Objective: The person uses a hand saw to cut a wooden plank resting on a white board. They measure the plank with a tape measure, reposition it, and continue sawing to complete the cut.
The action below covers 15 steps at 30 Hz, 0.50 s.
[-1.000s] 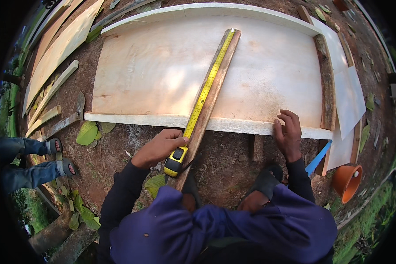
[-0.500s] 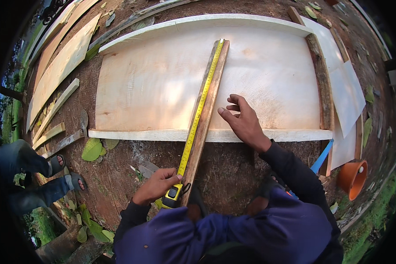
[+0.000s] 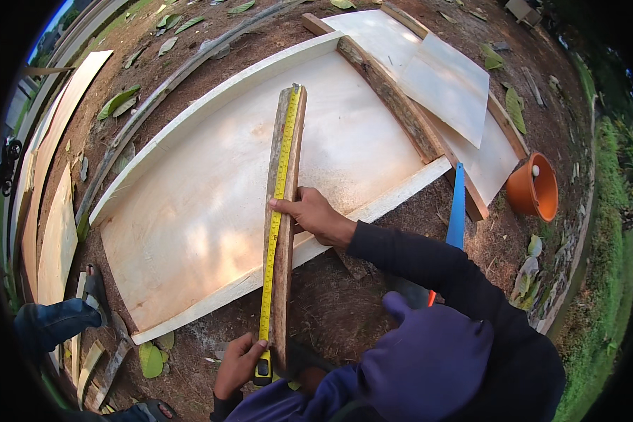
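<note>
By the left hand [image 3: 238, 367], thumb turned inward, the tape measure [image 3: 268, 281] is held at its case; upward from this grip, its blade is laid along a wooden strip [image 3: 282, 288] — spanning a framed panel [image 3: 190, 239]. The strip is clasped by the right hand [image 3: 318, 216], forearm slanting up-left. Rightward, a blue saw [image 3: 457, 204] and orange bucket [image 3: 519, 191] are seen.

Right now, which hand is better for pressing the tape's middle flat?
Probably the right hand: its thumb rests on the yellow tape partway along the wooden strip. The left hand is down by the tape's case.
</note>
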Each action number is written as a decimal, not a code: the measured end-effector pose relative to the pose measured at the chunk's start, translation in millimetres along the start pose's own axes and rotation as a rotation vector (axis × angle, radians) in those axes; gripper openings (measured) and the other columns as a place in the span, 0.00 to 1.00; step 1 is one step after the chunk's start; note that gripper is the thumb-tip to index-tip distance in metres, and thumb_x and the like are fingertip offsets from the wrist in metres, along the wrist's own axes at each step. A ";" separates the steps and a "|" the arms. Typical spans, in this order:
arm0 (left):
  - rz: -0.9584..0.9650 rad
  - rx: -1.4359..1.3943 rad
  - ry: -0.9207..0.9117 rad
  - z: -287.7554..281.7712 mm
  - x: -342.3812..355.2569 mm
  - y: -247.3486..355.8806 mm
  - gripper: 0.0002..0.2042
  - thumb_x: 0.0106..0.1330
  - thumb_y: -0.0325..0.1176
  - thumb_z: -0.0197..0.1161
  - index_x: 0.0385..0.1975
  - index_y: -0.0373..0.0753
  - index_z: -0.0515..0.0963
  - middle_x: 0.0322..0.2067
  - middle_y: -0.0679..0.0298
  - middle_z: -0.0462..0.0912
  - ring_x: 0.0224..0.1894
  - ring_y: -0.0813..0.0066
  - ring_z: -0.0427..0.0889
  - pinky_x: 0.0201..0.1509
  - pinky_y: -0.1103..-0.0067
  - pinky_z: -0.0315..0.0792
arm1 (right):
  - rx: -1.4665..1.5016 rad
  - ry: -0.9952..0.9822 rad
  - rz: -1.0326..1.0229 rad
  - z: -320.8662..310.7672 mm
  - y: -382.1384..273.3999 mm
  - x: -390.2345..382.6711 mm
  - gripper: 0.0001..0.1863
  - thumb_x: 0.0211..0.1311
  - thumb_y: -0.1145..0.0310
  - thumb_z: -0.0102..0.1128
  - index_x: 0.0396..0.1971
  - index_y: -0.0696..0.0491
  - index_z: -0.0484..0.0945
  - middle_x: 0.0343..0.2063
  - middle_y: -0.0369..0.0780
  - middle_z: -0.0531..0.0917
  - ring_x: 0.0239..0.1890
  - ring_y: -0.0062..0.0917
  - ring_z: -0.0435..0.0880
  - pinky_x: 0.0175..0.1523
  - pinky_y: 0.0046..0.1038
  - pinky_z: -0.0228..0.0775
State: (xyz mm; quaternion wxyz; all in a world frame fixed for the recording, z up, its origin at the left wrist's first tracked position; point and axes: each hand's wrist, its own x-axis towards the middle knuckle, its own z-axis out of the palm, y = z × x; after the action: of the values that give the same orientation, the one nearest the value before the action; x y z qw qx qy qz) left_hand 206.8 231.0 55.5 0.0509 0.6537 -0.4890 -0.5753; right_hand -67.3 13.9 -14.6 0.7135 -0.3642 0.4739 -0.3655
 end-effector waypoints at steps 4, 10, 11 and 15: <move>0.114 0.158 0.006 -2.2 31.6 56.3 0.15 0.73 0.38 0.64 0.29 0.31 0.77 0.21 0.55 0.78 0.24 0.71 0.76 0.30 0.70 0.69 | 0.152 0.296 -0.106 -75.6 -49.4 -26.1 0.21 0.73 0.61 0.65 0.49 0.68 0.77 0.41 0.46 0.84 0.40 0.29 0.89 0.45 0.32 0.87; 0.238 0.458 0.067 -6.2 89.4 120.2 0.16 0.70 0.43 0.63 0.31 0.33 0.82 0.25 0.46 0.82 0.31 0.44 0.83 0.36 0.59 0.74 | 0.206 0.513 -0.163 -164.7 -68.2 -48.6 0.22 0.74 0.60 0.63 0.53 0.65 0.76 0.48 0.44 0.83 0.51 0.31 0.85 0.55 0.36 0.84; 0.226 0.470 0.092 -16.4 81.0 122.4 0.16 0.70 0.43 0.63 0.31 0.33 0.82 0.25 0.46 0.82 0.30 0.45 0.83 0.36 0.60 0.74 | 0.190 0.476 -0.124 -160.1 -71.1 -45.8 0.22 0.74 0.60 0.62 0.54 0.65 0.75 0.50 0.44 0.82 0.52 0.31 0.85 0.56 0.36 0.83; 0.224 0.489 0.040 -26.9 106.0 112.6 0.17 0.71 0.44 0.63 0.31 0.33 0.83 0.23 0.48 0.82 0.27 0.50 0.83 0.35 0.62 0.74 | 0.078 0.470 -0.088 -168.9 -60.4 -84.6 0.25 0.74 0.61 0.63 0.59 0.65 0.72 0.54 0.45 0.80 0.52 0.29 0.83 0.56 0.32 0.80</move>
State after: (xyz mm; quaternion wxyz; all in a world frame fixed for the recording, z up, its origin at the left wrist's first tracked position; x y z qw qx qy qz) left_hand 148.1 85.5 60.8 -0.0357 0.5995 -0.6817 -0.4178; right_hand -261.1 29.7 24.2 0.5806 -0.2618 0.5961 -0.4888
